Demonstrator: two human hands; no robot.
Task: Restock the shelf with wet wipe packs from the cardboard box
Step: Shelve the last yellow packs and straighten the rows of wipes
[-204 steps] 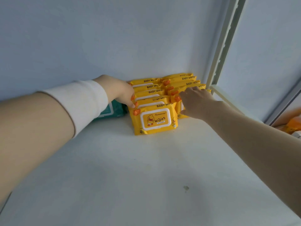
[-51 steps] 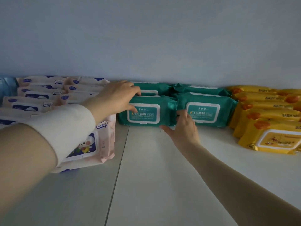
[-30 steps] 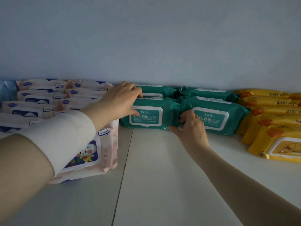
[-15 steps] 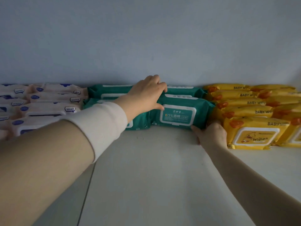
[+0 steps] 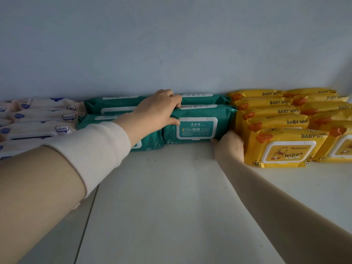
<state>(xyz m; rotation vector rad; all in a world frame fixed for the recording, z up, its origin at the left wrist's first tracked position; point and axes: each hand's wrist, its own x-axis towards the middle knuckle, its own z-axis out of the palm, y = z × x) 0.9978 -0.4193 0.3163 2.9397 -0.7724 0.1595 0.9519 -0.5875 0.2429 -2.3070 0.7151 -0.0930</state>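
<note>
Head view: white shelf (image 5: 171,216), front part bare from the near edge up to the packs; a seam runs through the board at left. Packs line the blue-grey back wall (image 5: 171,44) in three groups, touching side to side: pink-and-white packs (image 5: 38,119) left, green packs (image 5: 122,103) middle, yellow baby-wipe packs (image 5: 276,122) right. No cardboard box in view.

Left hand (image 5: 158,109), cream sleeve (image 5: 95,149) at the wrist, lies fingers-spread over the top left edge of the front right green pack (image 5: 196,128), thumb on its face. Right hand (image 5: 228,145) is wedged at that pack's lower right corner, against the front yellow pack (image 5: 283,149); fingers hidden, grip cannot be told.

Half a second back, both hands sat on this same pack much the same; the right hand now presses closer into the corner.
</note>
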